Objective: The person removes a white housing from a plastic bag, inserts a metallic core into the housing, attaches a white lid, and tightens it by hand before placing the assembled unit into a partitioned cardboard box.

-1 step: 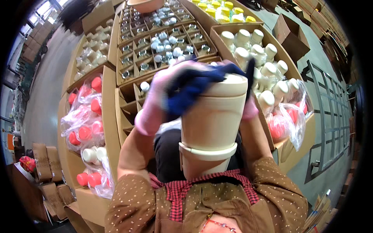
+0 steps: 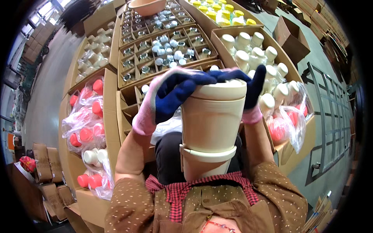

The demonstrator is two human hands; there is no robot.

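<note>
A tall cream plastic container (image 2: 213,124) stands upright before my body, with a raised band low down and a rim at its top. My left hand (image 2: 175,87), in a pink glove with dark blue palm and fingers, curls closed at the container's top left edge; what its fingertips hold, if anything, is hidden. From the right, my right hand (image 2: 250,87), gloved alike, lays its fingers over the far top edge with the thumb raised apart. Between the hands a small pale thing (image 2: 234,82) shows on top, too little visible to name.
Divided cartons (image 2: 128,64) of glass jars lie ahead, with loose white caps (image 2: 168,50) on top. A box of red-capped bottles (image 2: 86,134) stands left, white-capped bottles (image 2: 257,52) right. Beyond are yellow-capped bottles (image 2: 223,14), an orange basin (image 2: 147,7) and a metal rack (image 2: 330,116).
My left hand, blurred before, has drawn slightly left and is steadier now. The right thumb has come out to the right, away from the container. The container has hardly moved.
</note>
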